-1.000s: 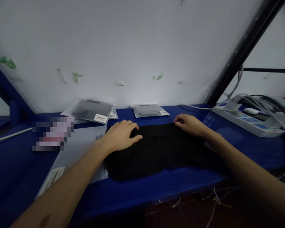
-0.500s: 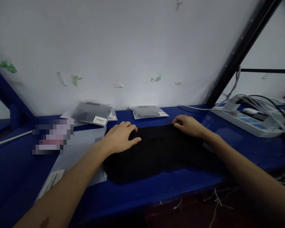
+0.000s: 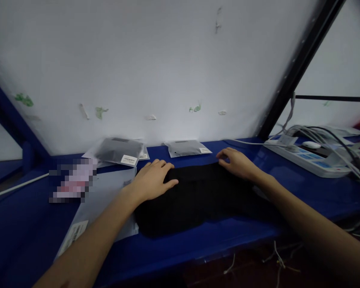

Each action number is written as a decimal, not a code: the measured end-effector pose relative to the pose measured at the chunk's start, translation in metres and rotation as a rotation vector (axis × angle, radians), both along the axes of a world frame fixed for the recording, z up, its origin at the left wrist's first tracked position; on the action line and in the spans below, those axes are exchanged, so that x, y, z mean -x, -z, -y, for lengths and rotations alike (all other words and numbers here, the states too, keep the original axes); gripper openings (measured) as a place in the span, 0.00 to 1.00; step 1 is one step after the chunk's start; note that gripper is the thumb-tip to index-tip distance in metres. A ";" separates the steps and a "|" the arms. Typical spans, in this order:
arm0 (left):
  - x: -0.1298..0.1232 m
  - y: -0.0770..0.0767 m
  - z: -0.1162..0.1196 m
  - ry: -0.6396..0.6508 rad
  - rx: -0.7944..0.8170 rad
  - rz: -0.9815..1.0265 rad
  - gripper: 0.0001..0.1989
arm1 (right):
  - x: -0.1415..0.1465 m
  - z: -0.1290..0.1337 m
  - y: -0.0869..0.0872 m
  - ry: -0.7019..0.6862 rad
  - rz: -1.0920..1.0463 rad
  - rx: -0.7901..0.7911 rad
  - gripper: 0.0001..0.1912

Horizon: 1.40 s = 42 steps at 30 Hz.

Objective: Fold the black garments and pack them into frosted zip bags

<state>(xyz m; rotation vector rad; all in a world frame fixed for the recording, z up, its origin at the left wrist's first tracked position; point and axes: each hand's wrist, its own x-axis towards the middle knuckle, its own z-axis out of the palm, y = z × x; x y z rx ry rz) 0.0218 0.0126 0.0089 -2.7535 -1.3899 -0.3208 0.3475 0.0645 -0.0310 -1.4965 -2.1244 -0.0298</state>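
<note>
A black cloth (image 3: 195,196) lies spread on the blue table (image 3: 180,252). My left hand (image 3: 153,180) rests on its upper left part, fingers apart and thumb pointing right. At the cloth's far right edge is my right hand (image 3: 234,161), thumb and fingertips brought close together; whether cloth is between them is hard to see. Partly under my left forearm is a large pale plastic bag (image 3: 103,192) with labels, next to the cloth's left edge. Behind my left hand lie stacked grey bags (image 3: 118,150), and another packed bag (image 3: 186,148) is near the wall.
A pixelated pink item (image 3: 75,180) sits on the left of the table. On the right stands a white power strip (image 3: 309,158) with tangled cables (image 3: 333,140). A white wall (image 3: 168,72) rises behind the table, and loose strings hang below the front edge.
The camera view has tilted up slightly, so the scene sits lower. My right thumb and fingers have shifted a little at the cloth's far edge; my left hand stays on the cloth.
</note>
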 end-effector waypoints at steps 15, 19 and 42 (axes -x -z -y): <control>0.066 0.016 0.113 0.135 -0.037 0.091 0.09 | -0.027 0.161 0.000 -0.208 0.089 0.144 0.07; 0.056 0.006 0.112 0.022 -0.003 0.182 0.09 | -0.033 0.150 0.007 -0.231 0.118 0.045 0.05; 0.037 0.016 0.016 -0.220 -0.170 -0.084 0.11 | -0.002 0.017 0.021 -0.103 0.079 -0.130 0.12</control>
